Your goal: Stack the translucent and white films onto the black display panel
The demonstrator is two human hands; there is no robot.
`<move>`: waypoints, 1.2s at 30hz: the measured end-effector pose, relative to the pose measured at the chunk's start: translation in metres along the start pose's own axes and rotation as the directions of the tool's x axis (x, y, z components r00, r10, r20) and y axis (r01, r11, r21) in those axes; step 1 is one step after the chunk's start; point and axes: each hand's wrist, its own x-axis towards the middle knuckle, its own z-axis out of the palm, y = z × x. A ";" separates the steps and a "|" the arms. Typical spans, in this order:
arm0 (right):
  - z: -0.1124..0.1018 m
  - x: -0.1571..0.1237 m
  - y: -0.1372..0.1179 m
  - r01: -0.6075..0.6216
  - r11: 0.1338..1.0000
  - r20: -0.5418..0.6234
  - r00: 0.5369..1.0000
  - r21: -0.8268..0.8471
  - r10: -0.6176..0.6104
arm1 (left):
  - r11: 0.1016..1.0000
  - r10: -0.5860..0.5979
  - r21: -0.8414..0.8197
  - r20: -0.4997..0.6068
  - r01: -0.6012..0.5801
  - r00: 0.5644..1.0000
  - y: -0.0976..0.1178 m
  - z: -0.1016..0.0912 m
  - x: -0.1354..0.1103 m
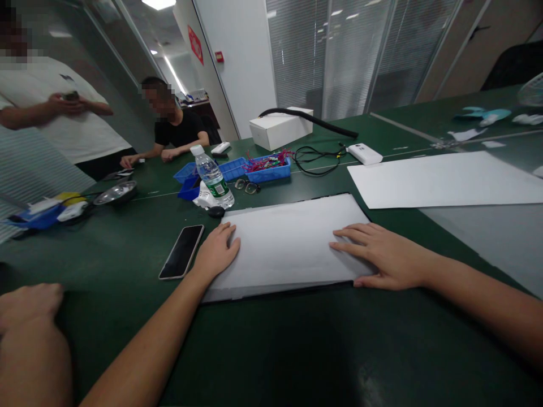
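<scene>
- Left hand (218,249): open, thumb apart, resting on the white sheet (284,243), left side.
- Right hand (377,254): fingers spread wide over the sheet's right side.
- Sheet: flat on the tabletop (297,350), dark edging showing, well in from the far edge.
- Phone (181,252): just beside the left hand.
- Bottle (213,176): stands past the sheet's far left corner.
- White box (271,135): near tabletop's far edge, black tube (324,122) across it.
</scene>
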 end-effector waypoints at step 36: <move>0.036 0.054 0.130 -0.371 0.913 -0.220 0.889 0.169 0.401 | 0.724 0.690 -0.251 0.220 -0.643 0.690 0.057 -0.027 -0.024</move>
